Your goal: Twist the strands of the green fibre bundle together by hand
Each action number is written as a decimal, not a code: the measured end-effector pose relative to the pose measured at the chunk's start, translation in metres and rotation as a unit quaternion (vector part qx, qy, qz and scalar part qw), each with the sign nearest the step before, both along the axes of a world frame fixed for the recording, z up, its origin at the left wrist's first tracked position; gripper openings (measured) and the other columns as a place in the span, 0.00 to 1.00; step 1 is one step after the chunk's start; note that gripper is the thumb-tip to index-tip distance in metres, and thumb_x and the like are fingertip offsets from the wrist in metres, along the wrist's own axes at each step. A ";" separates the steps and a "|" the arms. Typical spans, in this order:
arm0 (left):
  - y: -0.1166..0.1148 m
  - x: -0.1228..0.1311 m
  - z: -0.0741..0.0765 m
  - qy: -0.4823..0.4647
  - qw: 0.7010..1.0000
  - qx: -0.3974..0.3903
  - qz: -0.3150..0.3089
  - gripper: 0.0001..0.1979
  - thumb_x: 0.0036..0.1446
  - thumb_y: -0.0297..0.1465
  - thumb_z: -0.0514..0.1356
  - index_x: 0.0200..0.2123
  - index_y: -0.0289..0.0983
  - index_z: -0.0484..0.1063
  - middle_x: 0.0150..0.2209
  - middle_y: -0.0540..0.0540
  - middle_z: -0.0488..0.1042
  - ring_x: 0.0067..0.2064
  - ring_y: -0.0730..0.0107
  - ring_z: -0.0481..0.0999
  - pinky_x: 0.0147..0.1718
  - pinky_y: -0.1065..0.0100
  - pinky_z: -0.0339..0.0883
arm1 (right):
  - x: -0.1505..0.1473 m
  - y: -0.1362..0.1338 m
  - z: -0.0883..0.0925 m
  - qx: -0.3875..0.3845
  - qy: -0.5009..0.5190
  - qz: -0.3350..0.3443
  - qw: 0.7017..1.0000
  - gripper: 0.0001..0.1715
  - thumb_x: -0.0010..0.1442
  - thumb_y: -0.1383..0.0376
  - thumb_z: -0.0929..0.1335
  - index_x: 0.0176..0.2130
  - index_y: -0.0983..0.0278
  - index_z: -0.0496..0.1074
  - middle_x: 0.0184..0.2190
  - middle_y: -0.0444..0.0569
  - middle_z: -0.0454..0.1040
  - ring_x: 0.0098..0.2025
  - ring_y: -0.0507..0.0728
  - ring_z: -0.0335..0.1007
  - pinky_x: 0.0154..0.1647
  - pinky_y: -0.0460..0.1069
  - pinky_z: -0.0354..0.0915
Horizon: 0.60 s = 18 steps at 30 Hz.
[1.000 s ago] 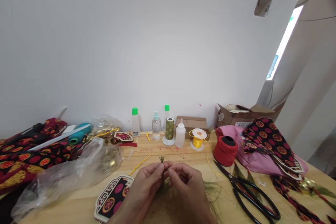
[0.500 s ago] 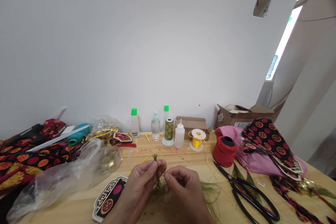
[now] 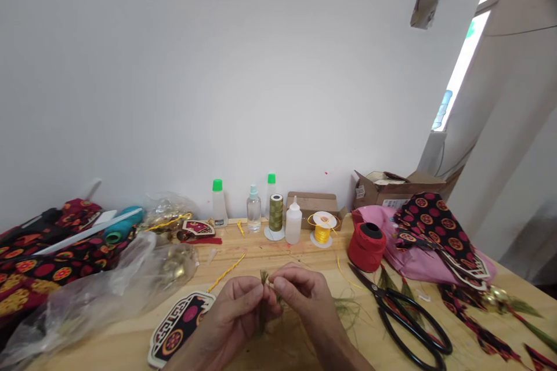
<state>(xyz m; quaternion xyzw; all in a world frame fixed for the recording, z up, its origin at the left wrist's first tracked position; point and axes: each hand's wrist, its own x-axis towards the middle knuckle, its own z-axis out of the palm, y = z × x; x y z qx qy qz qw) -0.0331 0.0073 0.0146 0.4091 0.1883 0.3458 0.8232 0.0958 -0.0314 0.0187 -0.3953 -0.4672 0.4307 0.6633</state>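
Low in the middle of the view, my left hand (image 3: 237, 308) and my right hand (image 3: 300, 291) meet fingertip to fingertip. Both pinch a small bundle of olive-green threads (image 3: 264, 276), whose short frayed top sticks up between my fingers. More loose green threads (image 3: 348, 307) trail on the wooden table (image 3: 278, 252) under and to the right of my right hand. A black patterned fabric piece with white trim (image 3: 180, 327) lies just left of my left hand.
Black scissors (image 3: 402, 319) lie to the right, behind them a red thread spool (image 3: 366, 247). Along the wall stand squeeze bottles, an olive thread cone (image 3: 275, 213) and a yellow cord spool (image 3: 322, 233). Clear plastic bags (image 3: 108, 287) and patterned cloth (image 3: 39, 264) fill the left; pink and patterned cloth the right.
My right hand has come up from below to meet the left at the top of the thread bundle. The view has shifted slightly to the right.
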 end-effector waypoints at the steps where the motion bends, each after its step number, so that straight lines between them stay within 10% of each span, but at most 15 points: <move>1: -0.001 0.000 0.000 0.005 1.000 0.001 -0.011 0.07 0.44 0.27 0.61 0.19 0.29 0.74 0.20 0.44 0.73 0.25 0.73 0.68 0.26 0.74 0.60 | -0.001 0.000 0.001 0.001 0.014 0.028 1.000 0.09 0.43 0.61 0.70 0.21 0.65 0.74 0.19 0.45 0.69 0.23 0.52 0.64 0.24 0.45 0.61; 18: -0.004 0.004 0.004 0.031 0.999 -0.019 -0.023 0.06 0.40 0.28 0.63 0.17 0.30 0.74 0.18 0.44 0.73 0.22 0.73 0.68 0.22 0.74 0.57 | -0.003 0.001 0.000 -0.042 0.092 0.091 0.991 0.09 0.40 0.65 0.70 0.18 0.66 0.67 0.12 0.40 0.66 0.14 0.47 0.58 0.17 0.43 0.56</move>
